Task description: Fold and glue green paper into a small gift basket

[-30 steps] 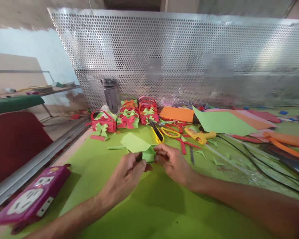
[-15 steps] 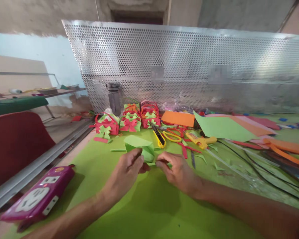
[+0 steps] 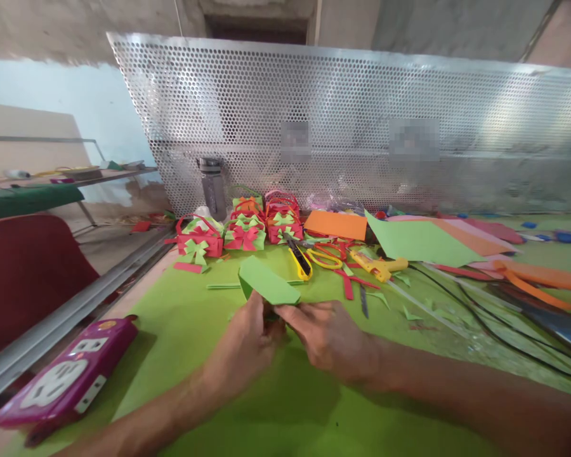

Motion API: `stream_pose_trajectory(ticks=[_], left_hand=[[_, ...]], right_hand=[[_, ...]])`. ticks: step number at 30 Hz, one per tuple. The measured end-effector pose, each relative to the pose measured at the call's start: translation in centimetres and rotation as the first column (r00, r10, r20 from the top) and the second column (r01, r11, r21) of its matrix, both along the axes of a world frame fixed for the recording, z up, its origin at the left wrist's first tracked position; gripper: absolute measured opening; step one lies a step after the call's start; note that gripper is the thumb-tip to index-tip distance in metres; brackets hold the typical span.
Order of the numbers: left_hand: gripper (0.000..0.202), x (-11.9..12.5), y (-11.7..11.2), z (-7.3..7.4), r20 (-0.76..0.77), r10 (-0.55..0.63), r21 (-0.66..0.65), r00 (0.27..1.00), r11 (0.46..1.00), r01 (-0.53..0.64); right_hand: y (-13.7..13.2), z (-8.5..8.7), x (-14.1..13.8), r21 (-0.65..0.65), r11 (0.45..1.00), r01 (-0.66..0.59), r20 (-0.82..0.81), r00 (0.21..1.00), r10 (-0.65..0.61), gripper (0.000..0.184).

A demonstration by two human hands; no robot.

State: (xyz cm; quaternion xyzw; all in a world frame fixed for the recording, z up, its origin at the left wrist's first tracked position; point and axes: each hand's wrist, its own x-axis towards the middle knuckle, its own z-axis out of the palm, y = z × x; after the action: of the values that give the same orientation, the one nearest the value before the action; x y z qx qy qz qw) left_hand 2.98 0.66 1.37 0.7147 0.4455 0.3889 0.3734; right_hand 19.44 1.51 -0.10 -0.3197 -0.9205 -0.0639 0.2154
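A folded piece of light green paper is between my two hands, above the green table surface. My left hand grips its lower left side, thumb up against the paper. At its lower right edge, my right hand closes its fingers on the same paper. The fingertips of both hands are partly hidden under the fold. Just behind lies a thin green paper strip. Beyond it stand several small red and green paper baskets with bows.
Yellow-handled scissors, a black and yellow cutter and a yellow glue gun lie behind my right hand. Coloured paper sheets spread to the right. A purple power strip sits at left; a bottle stands near the perforated metal panel.
The green paper has tilted, its top face now sloping down to the right. My right hand has moved left, closer to my left hand. The view has shifted slightly.
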Motion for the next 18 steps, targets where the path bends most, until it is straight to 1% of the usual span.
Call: stream_pose_trajectory(ticks=[4, 7, 9, 11, 12, 13, 14, 15, 16, 18], left_hand=[[0.029, 0.2, 0.0, -0.1, -0.04, -0.014, 0.011, 0.999, 1.0, 0.014], [0.026, 0.3, -0.2, 0.1, -0.071, -0.005, 0.013, 0.997, 1.0, 0.006], [0.025, 0.4, -0.5, 0.4, -0.045, -0.038, -0.015, 0.998, 0.999, 0.037], [0.03, 0.4, -0.9, 0.9, -0.041, -0.078, -0.033, 0.996, 0.996, 0.077], [0.034, 0.3, -1.1, 1.2, -0.067, -0.071, -0.019, 0.995, 0.997, 0.069], [0.038, 0.1, -1.3, 1.5, -0.113, -0.037, 0.021, 0.993, 0.999, 0.04], [0.039, -0.2, -1.5, 1.6, -0.172, 0.026, 0.095, 0.985, 0.995, -0.009], [0.04, -0.6, -1.5, 1.8, -0.215, 0.099, 0.188, 0.971, 0.981, -0.059], [0.039, -1.0, -1.4, 1.8, -0.246, 0.161, 0.286, 0.956, 0.954, -0.087], [0.034, -1.9, -0.8, 1.8, -0.247, 0.263, 0.507, 0.933, 0.855, -0.107]], right_hand=[[-0.4, 0.5, -0.3, 0.04, 0.998, 0.039, 0.216, 0.975, -0.047, 0.032], [-0.6, 0.7, -0.5, 0.083, 0.994, 0.068, 0.307, 0.947, -0.091, 0.026], [-0.4, 0.8, -0.5, 0.095, 0.99, 0.103, 0.308, 0.943, -0.128, 0.023], [0.1, 0.9, -0.2, 0.08, 0.984, 0.16, 0.238, 0.955, -0.175, 0.02], [0.4, 1.0, 0.1, 0.059, 0.981, 0.185, 0.184, 0.964, -0.193, 0.018], [0.8, 1.1, 0.4, 0.033, 0.977, 0.208, 0.129, 0.969, -0.211, 0.016], [1.3, 1.2, 0.8, 0.008, 0.975, 0.223, 0.081, 0.972, -0.223, 0.014], [1.7, 1.4, 1.2, -0.013, 0.974, 0.228, 0.048, 0.973, -0.227, 0.013], [2.2, 1.5, 1.6, -0.029, 0.973, 0.227, 0.028, 0.974, -0.227, 0.012], [3.0, 1.9, 2.4, -0.053, 0.975, 0.217, 0.009, 0.976, -0.217, 0.009]])
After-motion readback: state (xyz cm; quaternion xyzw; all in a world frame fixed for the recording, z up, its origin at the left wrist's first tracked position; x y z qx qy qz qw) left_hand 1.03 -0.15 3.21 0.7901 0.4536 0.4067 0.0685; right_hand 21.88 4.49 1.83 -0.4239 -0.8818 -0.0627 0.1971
